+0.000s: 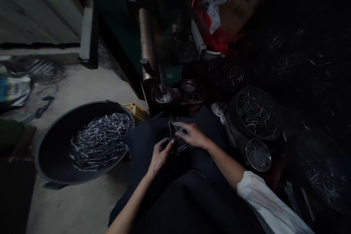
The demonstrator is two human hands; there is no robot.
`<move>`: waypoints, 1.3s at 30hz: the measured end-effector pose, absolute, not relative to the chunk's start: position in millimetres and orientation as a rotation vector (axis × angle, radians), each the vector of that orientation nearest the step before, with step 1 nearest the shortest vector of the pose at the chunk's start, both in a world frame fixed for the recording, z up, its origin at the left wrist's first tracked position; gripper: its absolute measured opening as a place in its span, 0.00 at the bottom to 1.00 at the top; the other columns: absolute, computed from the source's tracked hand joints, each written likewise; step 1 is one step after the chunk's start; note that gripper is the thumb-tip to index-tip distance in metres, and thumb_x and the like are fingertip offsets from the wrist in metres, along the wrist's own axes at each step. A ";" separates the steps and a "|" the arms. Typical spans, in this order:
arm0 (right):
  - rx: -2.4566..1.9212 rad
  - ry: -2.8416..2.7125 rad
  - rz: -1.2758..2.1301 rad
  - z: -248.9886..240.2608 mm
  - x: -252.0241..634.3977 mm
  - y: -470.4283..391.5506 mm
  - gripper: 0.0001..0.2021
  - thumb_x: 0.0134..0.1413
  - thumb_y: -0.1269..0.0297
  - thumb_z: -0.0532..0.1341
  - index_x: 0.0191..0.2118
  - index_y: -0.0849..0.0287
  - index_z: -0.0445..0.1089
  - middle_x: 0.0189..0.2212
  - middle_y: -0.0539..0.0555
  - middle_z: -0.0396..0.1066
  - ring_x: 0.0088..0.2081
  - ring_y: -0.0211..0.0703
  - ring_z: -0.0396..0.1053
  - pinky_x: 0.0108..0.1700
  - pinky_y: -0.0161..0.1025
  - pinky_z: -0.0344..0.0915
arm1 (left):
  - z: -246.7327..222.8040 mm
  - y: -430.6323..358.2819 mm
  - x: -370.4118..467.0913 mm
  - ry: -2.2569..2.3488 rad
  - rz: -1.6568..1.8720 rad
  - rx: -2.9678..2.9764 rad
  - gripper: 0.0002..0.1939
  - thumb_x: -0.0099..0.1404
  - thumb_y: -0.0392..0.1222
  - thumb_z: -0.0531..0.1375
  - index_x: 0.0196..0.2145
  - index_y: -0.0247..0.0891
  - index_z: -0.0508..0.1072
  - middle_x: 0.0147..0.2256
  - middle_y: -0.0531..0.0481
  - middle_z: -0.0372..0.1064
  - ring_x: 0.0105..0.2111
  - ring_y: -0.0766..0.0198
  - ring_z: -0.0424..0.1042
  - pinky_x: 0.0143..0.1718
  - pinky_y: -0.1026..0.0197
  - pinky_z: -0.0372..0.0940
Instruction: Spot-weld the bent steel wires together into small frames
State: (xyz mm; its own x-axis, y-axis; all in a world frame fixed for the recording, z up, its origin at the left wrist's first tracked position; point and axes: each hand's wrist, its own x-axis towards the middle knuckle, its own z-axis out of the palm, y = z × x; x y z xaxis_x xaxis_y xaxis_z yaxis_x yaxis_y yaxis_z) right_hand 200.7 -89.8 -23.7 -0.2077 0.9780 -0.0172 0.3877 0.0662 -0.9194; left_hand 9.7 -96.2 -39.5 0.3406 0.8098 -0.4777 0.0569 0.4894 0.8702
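Between both hands, over the lap, stands a thin metal rod [170, 130], nearly upright. My left hand [161, 151] pinches its lower end between thumb and fingers. Close to its upper part is my right hand [190, 134], with fingers stretched toward the rod and apart; whether they touch it is hard to tell. A few more metal pieces [183, 148] lie on the dark cloth of the lap, just below the right hand.
A big black tub [45, 146] of metal rods stands at the left. Ahead is a machine with a metal column [146, 40] and a small dish [165, 97]. Dark containers [257, 113] of metal pieces and a round clear lid [258, 155] are at the right.
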 end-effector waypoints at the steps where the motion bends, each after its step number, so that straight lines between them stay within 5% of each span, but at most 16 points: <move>1: -1.395 -1.616 1.088 -20.1 204.7 -89.9 0.20 0.63 0.61 0.62 0.59 0.54 0.69 0.36 0.50 0.79 0.37 0.41 0.76 0.45 0.37 0.69 | -38.7 -95.0 8.7 1.140 0.609 0.886 0.20 0.59 0.57 0.67 0.34 0.35 0.75 0.25 0.52 0.70 0.22 0.67 0.68 0.23 0.67 0.60; 3: -1.402 -1.520 1.005 -12.8 212.8 -90.7 0.18 0.62 0.60 0.63 0.57 0.54 0.70 0.33 0.47 0.78 0.32 0.39 0.75 0.42 0.36 0.70 | -36.5 -91.8 7.2 1.158 0.641 0.771 0.21 0.58 0.57 0.68 0.34 0.35 0.73 0.26 0.51 0.70 0.22 0.66 0.69 0.23 0.66 0.62; 6: -1.325 -1.558 0.948 -5.4 221.5 -90.8 0.12 0.62 0.59 0.64 0.50 0.54 0.75 0.41 0.51 0.79 0.42 0.42 0.77 0.49 0.39 0.70 | -32.4 -86.2 5.9 1.161 0.695 0.709 0.21 0.57 0.57 0.68 0.33 0.35 0.71 0.28 0.50 0.72 0.22 0.66 0.70 0.23 0.66 0.64; 11: -1.164 -1.841 0.967 -8.9 220.2 -84.1 0.27 0.54 0.58 0.72 0.59 0.49 0.71 0.54 0.54 0.75 0.54 0.48 0.73 0.59 0.45 0.67 | -27.4 -82.2 6.0 1.138 0.739 0.775 0.21 0.60 0.57 0.66 0.31 0.34 0.72 0.27 0.50 0.71 0.21 0.68 0.69 0.22 0.68 0.62; 39: -1.085 -1.879 0.960 0.6 206.7 -44.9 0.22 0.57 0.59 0.70 0.58 0.49 0.73 0.53 0.54 0.77 0.54 0.45 0.74 0.58 0.43 0.69 | -13.4 -69.5 6.1 0.941 0.927 0.693 0.15 0.63 0.51 0.66 0.36 0.34 0.74 0.30 0.49 0.72 0.24 0.69 0.69 0.25 0.67 0.65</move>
